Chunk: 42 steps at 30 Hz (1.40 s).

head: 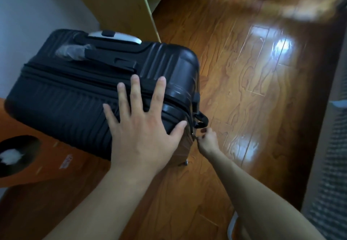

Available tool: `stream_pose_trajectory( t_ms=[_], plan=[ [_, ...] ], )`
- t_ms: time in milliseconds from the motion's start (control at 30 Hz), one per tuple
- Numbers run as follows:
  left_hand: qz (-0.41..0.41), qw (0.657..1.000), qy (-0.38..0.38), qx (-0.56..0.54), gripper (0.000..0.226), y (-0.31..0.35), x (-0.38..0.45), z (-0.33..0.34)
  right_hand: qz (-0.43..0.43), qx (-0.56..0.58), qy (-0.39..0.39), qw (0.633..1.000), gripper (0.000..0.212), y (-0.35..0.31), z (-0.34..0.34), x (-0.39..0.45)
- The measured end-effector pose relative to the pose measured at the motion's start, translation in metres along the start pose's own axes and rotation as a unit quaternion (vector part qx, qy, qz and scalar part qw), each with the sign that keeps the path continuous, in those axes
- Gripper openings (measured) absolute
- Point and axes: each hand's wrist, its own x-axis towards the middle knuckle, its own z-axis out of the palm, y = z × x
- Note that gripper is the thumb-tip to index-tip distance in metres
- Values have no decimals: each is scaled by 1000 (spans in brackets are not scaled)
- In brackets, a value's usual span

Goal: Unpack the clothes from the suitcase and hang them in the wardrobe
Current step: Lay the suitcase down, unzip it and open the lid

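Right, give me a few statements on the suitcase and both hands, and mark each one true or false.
1. The left hand lies flat with spread fingers on the suitcase. True.
2. The suitcase lies open with clothes showing. False: it is closed, and no clothes are in view.
3. The right hand pinches the zip pull at the suitcase's corner. True.
4. The suitcase is red. False: it is black.
5. The floor is carpeted. False: it is glossy wood.

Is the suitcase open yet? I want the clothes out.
Shut: the suitcase halves meet; the right hand pinches the zipper pull.
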Motion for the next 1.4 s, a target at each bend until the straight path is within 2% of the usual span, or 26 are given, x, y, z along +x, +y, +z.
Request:
stream_pose_trajectory(
  t_ms=[67,100,133,167,233,267,367,533,600,733,833,933,1000,1067,1200,1267,1400],
  plan=[
    [-6,1000,-4,5,98,1,0,-1,-52,6,93,994,58,1,-11,-4],
    [-7,1000,-5,11,97,2,1,0,-95,-4,99,991,66,-3,-18,-2],
    [-7,1000,-7,16,95,2,1,0,-135,-24,81,987,63,-8,-24,4],
    [-9,1000,-11,19,95,3,1,0,-163,-39,48,985,48,-15,-31,11],
    [-14,999,-25,16,97,2,3,-2,-163,-65,-43,984,14,-40,-47,23],
    [-17,999,-32,12,97,2,4,-3,-163,-80,-91,979,10,-51,-55,27],
    [-43,998,-40,-7,96,-3,3,-8,-166,-113,-173,964,27,-66,-73,22],
    [-87,996,-15,-34,97,-44,-1,-35,-194,-84,-194,958,30,-80,-74,-22],
    [-108,993,-3,-44,96,-68,-5,-54,-200,-91,-185,958,30,-94,-71,-42],
    [-123,987,12,-98,97,-136,12,-93,-176,-62,-156,970,6,-143,-63,-81],
    [-118,975,39,-187,95,-210,42,-102,-214,-63,-62,973,6,-190,-37,-97],
    [-141,947,46,-284,87,-268,72,-72,-202,-73,-25,976,21,-238,-9,-101],
    [-176,920,44,-348,80,-303,86,-41,-176,-108,-19,978,15,-274,21,-96],
    [-206,898,14,-388,72,-323,84,-2,-140,-165,-30,976,17,-300,59,-80],
    [-177,887,-50,-424,65,-328,27,66,-79,-330,-70,938,18,-293,133,-41],
    [-150,883,-102,-433,63,-323,-1,93,-64,-370,-45,926,13,-276,136,-27],
    [-84,868,-223,-435,66,-283,-23,123,-39,-392,-9,919,20,-262,112,6]
  ],
)
